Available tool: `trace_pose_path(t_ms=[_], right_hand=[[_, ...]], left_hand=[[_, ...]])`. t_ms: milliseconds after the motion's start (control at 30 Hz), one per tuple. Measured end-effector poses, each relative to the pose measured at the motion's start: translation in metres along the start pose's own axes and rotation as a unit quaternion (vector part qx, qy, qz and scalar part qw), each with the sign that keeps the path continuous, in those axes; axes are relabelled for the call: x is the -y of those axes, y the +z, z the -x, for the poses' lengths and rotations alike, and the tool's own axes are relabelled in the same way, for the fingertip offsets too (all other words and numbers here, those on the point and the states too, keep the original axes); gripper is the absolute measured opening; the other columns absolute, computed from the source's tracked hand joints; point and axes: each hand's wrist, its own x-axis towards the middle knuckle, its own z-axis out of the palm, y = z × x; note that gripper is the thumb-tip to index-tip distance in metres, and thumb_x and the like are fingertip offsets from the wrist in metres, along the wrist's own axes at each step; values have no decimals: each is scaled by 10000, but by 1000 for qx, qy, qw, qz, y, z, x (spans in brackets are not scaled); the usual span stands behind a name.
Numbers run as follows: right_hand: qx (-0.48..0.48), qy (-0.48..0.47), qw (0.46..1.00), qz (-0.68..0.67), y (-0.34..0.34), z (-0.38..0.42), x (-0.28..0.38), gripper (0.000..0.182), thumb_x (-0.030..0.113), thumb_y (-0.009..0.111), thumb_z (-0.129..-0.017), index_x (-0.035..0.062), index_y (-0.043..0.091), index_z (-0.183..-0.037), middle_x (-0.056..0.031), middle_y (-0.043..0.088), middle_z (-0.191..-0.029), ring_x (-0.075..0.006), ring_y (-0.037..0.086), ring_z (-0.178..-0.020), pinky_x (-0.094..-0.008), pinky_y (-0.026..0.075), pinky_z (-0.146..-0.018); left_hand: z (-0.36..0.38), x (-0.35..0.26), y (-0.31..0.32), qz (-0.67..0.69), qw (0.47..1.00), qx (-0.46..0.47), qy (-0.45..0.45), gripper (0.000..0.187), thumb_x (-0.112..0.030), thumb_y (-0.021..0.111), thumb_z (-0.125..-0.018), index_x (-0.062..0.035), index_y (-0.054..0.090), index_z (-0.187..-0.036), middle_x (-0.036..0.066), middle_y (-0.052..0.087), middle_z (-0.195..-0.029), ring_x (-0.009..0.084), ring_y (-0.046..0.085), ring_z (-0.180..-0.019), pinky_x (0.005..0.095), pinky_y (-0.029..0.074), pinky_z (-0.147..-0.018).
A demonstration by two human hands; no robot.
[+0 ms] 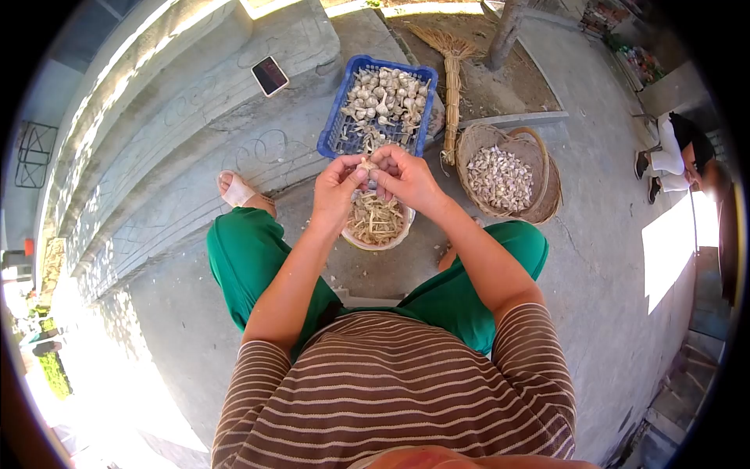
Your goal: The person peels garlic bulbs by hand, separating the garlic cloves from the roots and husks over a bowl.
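A garlic bulb (367, 166) is pinched between the fingertips of my left hand (337, 186) and my right hand (405, 178). Both hands are close together, just above a round bowl (377, 247) that holds dry stalks and peelings (375, 219). Beyond them lies a blue plastic crate (333, 121) with many whole garlic bulbs (385, 98). To the right, a wicker basket (471, 141) contains loose garlic cloves (500, 178).
A phone (269, 76) lies on the concrete steps (195, 117) at the upper left. A straw broom (452, 94) rests beside the crate, near a tree trunk (508, 31). Another person (672, 152) is at the far right.
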Motion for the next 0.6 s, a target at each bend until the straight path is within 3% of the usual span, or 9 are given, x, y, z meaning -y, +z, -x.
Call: trace_pose_path(t_ms=[67, 167, 300, 367, 600], right_hand=[[-12, -3, 1000, 25, 2, 1, 0, 190, 100, 610, -867, 26, 500, -1002, -24, 600, -758, -65, 583, -638, -213, 479, -511], [-17, -49, 995, 86, 4, -2, -10, 195, 62, 571, -886, 34, 472, -1053, -26, 591, -789, -63, 570, -623, -208, 466, -504], [-36, -81, 984, 158, 8, -3, -5, 240, 69, 606, -861, 35, 470, -1057, -46, 600, -785, -86, 581, -624, -238, 479, -518], [-58, -177, 944, 273, 10, -3, -7, 295, 77, 642, -829, 38, 468, -1065, -70, 604, -780, -125, 599, -624, -268, 496, -545], [-81, -169, 917, 352, 21, -1, -7, 317, 111, 670, -792, 48, 465, -1026, -107, 618, -789, -240, 635, -647, -320, 514, -565]], left_hand=[[1, -1, 1, 22, 1000, -8, 2, 211, -15, 581, -856, -7, 585, -1067, 43, 624, -904, 96, 541, -747, 241, 462, -668], [-1, 3, -1, 41, 999, -18, -3, 201, -13, 570, -863, -6, 586, -1064, 42, 622, -901, 96, 541, -739, 241, 463, -662], [0, -5, -1, 53, 998, -25, -7, 197, -9, 560, -869, -3, 586, -1064, 44, 622, -898, 97, 544, -732, 242, 465, -661], [2, -3, -3, -9, 1000, -13, -8, 204, -55, 542, -894, -32, 582, -1093, 31, 623, -928, 100, 547, -764, 246, 466, -704], [2, -1, -8, -76, 997, -17, 20, 199, -41, 532, -894, -25, 586, -1084, 29, 625, -930, 83, 552, -756, 236, 467, -683]])
